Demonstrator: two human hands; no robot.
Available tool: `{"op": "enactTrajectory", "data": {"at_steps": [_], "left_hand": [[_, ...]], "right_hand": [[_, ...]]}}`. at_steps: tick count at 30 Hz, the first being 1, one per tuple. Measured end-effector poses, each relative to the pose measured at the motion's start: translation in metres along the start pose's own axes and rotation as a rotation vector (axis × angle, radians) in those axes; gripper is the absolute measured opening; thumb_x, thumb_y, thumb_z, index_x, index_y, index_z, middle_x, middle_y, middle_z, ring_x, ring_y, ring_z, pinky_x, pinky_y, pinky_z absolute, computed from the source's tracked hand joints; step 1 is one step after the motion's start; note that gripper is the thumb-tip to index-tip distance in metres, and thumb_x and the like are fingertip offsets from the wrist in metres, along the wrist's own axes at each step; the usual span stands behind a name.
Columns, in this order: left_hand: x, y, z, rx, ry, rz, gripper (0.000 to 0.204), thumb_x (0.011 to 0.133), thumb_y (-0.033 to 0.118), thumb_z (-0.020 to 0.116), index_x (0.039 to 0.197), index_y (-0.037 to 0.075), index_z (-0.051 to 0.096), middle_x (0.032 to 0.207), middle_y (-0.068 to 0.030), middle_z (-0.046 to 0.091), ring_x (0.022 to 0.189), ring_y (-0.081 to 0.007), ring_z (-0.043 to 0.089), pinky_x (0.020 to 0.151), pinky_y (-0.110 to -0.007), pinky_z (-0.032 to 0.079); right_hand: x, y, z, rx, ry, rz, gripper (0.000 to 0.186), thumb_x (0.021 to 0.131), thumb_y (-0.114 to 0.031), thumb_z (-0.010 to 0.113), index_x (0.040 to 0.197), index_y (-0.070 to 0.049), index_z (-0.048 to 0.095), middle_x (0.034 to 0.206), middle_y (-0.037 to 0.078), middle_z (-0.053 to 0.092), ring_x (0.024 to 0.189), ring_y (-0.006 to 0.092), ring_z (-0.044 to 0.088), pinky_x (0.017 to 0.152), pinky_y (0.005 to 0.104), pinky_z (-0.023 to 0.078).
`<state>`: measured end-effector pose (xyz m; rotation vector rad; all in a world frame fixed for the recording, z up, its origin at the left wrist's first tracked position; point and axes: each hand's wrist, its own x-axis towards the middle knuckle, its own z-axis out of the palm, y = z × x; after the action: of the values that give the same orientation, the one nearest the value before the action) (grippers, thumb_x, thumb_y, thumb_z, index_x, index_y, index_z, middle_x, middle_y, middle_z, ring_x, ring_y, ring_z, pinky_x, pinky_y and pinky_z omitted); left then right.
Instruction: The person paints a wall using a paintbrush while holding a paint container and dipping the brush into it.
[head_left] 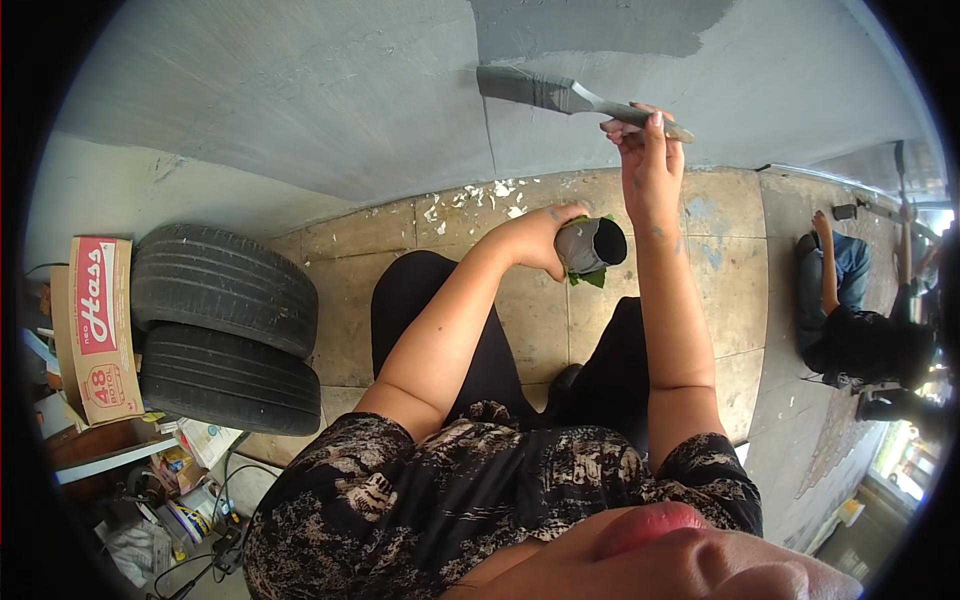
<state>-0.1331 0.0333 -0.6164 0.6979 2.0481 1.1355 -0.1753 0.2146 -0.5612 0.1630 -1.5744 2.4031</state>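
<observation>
My right hand is raised in front of the wall, its fingers closed on the handle of a paintbrush. The brush lies nearly level, with its wide grey bristles pointing left, close to or against the wall; I cannot tell if they touch. A darker grey painted patch covers the wall above the brush. Lower down, my left hand grips a paint-smeared cup from its left side. The cup's dark mouth faces right and up, and green leaf-like bits stick out around it.
Two stacked tyres stand at the left beside a cardboard box. Below them lies a clutter of cables and small items. White flakes lie on the tiled floor along the wall. Another person sits at the far right.
</observation>
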Motion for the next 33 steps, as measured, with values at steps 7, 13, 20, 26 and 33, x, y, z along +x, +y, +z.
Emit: {"op": "enactTrajectory", "data": {"at_steps": [7,13,20,26,33], "left_hand": [[0.002,-0.004,-0.005,-0.001,-0.045,-0.028,0.11,0.051,0.011,0.095,0.15,0.009,0.046,0.142,-0.0165,0.058,0.129,-0.0312,0.06,0.107,-0.037,0.049],[0.001,0.001,-0.005,0.008,-0.067,-0.048,0.11,0.052,0.011,0.095,0.15,0.012,0.046,0.141,-0.0158,0.059,0.125,-0.0319,0.062,0.104,-0.037,0.051],[-0.002,-0.001,-0.005,0.006,-0.067,-0.024,0.113,0.051,0.011,0.097,0.151,0.013,0.045,0.134,-0.0149,0.065,0.122,-0.031,0.064,0.102,-0.037,0.051],[0.0,-0.006,-0.005,-0.053,-0.135,0.017,0.117,0.051,0.013,0.098,0.154,0.011,0.043,0.133,-0.0162,0.067,0.123,-0.029,0.064,0.105,-0.036,0.05],[0.0,0.001,-0.008,-0.012,-0.18,-0.053,0.118,0.051,0.013,0.098,0.155,0.011,0.042,0.13,-0.0157,0.068,0.119,-0.0282,0.066,0.103,-0.035,0.05]], "right_hand": [[0.006,0.01,-0.003,0.107,0.076,0.082,0.032,0.11,-0.025,0.05,0.122,0.004,0.056,0.102,0.018,0.072,0.099,0.0256,0.069,0.092,0.0356,0.053],[0.012,-0.011,-0.06,0.162,0.29,0.011,0.034,0.107,-0.024,0.051,0.123,0.005,0.055,0.106,0.022,0.071,0.1,0.0279,0.068,0.092,0.0359,0.053],[0.002,-0.034,-0.113,0.168,0.326,-0.05,0.033,0.104,-0.024,0.047,0.115,0.004,0.06,0.103,0.021,0.073,0.095,0.0274,0.069,0.091,0.0357,0.052],[0.003,-0.004,-0.064,0.165,0.153,0.056,0.034,0.105,-0.021,0.045,0.116,0.007,0.059,0.099,0.022,0.074,0.095,0.0299,0.071,0.09,0.0367,0.055],[0.023,-0.002,-0.073,0.288,0.34,0.08,0.039,0.105,-0.024,0.047,0.126,0.009,0.054,0.111,0.028,0.07,0.096,0.0277,0.069,0.089,0.0342,0.054]]}}
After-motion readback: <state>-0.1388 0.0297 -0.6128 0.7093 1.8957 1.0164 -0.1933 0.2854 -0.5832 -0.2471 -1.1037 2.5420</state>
